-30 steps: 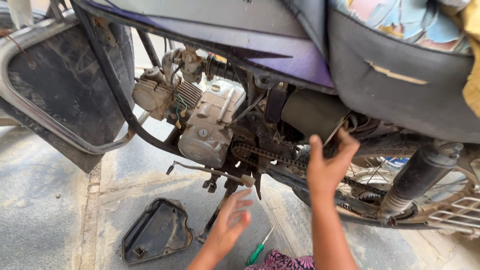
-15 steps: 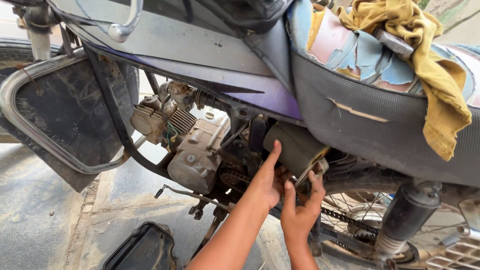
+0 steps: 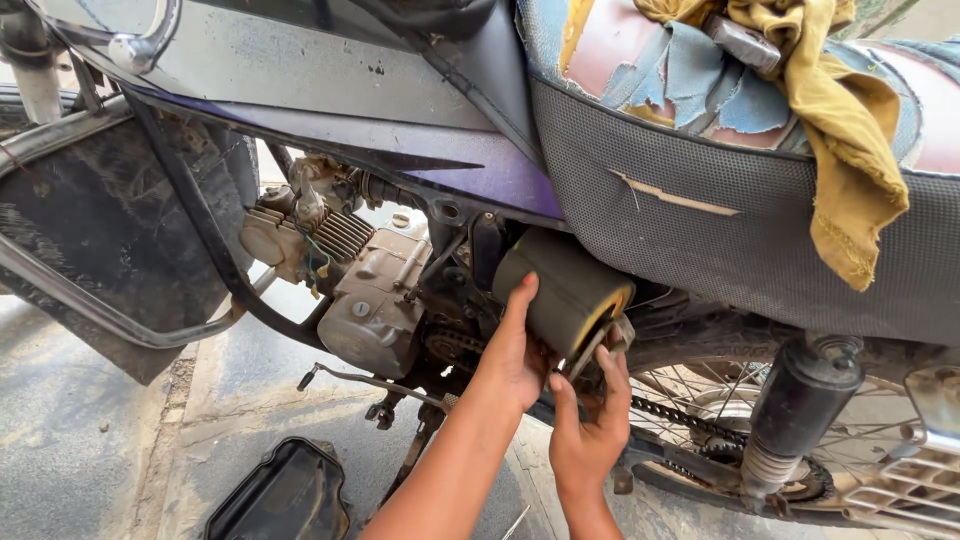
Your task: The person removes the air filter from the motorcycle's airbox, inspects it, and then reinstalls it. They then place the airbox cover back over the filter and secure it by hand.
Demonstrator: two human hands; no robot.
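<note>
- Under the motorcycle's seat (image 3: 740,230), two bare hands work at one dark cylindrical part (image 3: 562,290) with a yellowish rim, which sits tucked in the frame between the engine (image 3: 375,305) and the rear wheel (image 3: 700,400).
- The left hand (image 3: 515,350) lies flat against the cylinder's near side, fingers stretched up along it and thumb spread; it presses rather than wraps, so it is mostly open on the part.
- The right hand (image 3: 590,425) comes up from below, fingers curled toward the cylinder's yellow-rimmed end and the small metal piece beside it; whether it actually grips anything I cannot tell.
- One grey engine with cooling fins hangs to the left of the hands, close beside the cylinder.
- One drive chain (image 3: 690,425) runs behind the right hand toward the rear wheel.
- One black shock absorber (image 3: 795,410) stands tilted at the right, well apart from the hands.
- One mustard-yellow rag (image 3: 850,130) drapes over the torn seat, with one small dark metal object (image 3: 745,42) lying on top.
- One black plastic cover (image 3: 285,495) lies on the concrete ground (image 3: 90,450) below the engine.
</note>
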